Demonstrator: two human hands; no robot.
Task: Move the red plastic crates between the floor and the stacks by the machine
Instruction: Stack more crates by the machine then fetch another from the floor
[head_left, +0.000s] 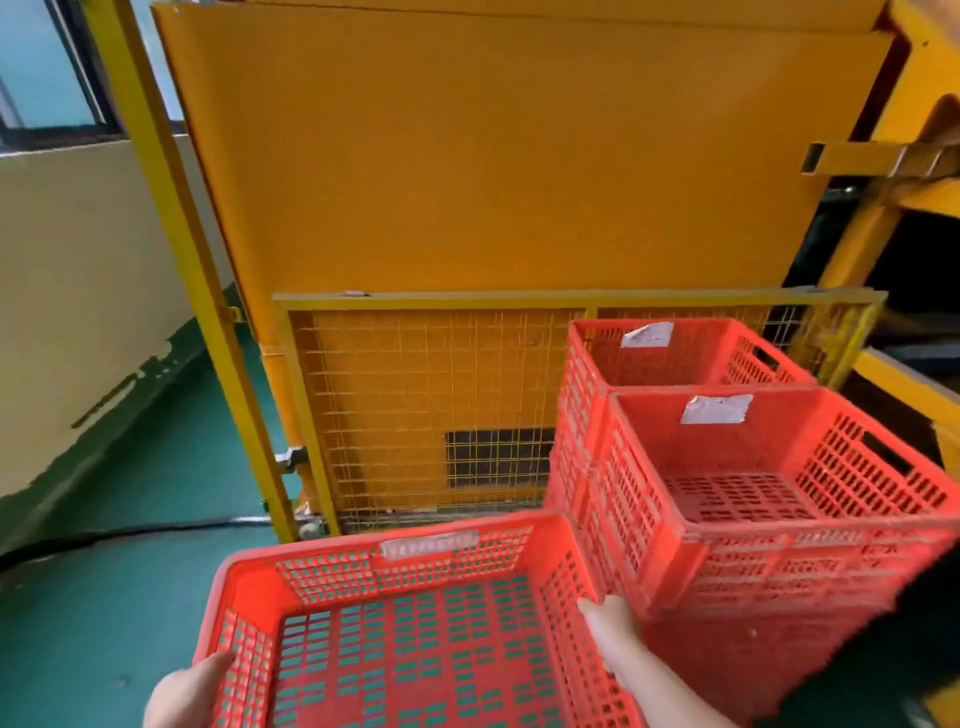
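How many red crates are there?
3 show clearly: the carried crate between the left hand and right hand, the near crate on the right, the far crate behind it. More sit nested underneath, uncountable.

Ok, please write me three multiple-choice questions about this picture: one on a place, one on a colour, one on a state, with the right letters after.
1. Where are the stacked crates, seen from the crate that the left hand and right hand hold?
A) left of it
B) right of it
C) under it

2. What colour is the floor?
A) green
B) grey
C) brown

3. The held crate is:
A) full of parts
B) under a lid
C) empty

1 B: both stacks rise on its right.
2 A: green shows beside and through it.
3 C: only its bare slotted bottom shows.
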